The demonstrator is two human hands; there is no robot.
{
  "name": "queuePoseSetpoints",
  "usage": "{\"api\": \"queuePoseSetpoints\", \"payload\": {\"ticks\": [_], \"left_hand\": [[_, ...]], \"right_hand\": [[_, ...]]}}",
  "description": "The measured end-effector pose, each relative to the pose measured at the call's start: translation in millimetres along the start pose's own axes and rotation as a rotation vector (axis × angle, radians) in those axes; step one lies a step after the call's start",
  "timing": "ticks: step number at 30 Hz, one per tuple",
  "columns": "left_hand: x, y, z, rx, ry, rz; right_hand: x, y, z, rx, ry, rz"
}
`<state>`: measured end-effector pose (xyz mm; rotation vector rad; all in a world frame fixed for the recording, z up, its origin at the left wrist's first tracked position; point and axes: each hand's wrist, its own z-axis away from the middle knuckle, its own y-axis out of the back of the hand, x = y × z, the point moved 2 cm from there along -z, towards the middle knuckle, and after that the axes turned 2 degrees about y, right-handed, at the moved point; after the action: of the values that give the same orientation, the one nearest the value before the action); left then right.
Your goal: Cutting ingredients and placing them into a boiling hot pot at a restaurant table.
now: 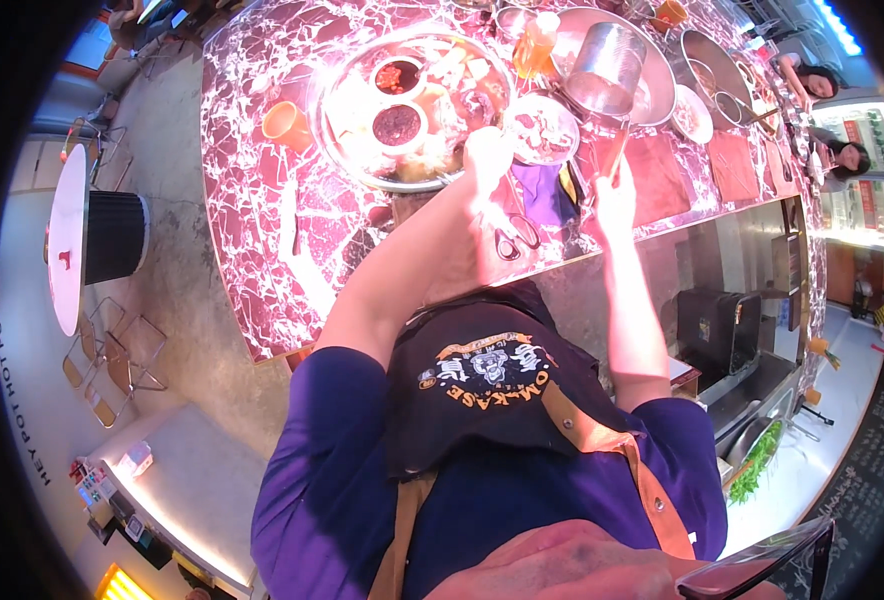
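My left hand point(489, 154) is at the near right rim of a wide round platter point(346, 161) of food. It is overexposed, so I cannot tell whether it grips anything. Two small bowls of sauce, one red-topped point(395, 76) and one dark point(398, 125), stand in the platter. My right hand point(613, 199) is closed around a long thin brown handle point(621, 154). It reaches up to a shiny metal cylinder point(605, 64) over a large metal pot point(659, 82); whether the two are joined is unclear. A white bowl point(543, 129) of sliced food sits between my hands.
Scissors point(515, 237) lie near the table edge, beside a purple packet point(543, 191). An orange cup point(286, 126) stands left of the platter. An orange bottle point(536, 46) is behind the bowl. Another metal pot point(712, 56) is further right, with people point(847, 159) beyond.
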<state>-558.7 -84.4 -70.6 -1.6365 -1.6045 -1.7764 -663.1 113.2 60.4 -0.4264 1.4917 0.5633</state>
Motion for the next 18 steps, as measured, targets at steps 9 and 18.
{"api": "queuePoseSetpoints", "payload": {"ticks": [9,18], "left_hand": [[45.2,4.1,-14.1,-0.086,-0.092,-0.422],[57.7,35.3,23.3,-0.011,0.45,0.617]], "right_hand": [[38.5,-34.0,32.6,0.068,0.344,0.165],[30.4,-34.1,31.8,0.017,0.391,0.065]]}}
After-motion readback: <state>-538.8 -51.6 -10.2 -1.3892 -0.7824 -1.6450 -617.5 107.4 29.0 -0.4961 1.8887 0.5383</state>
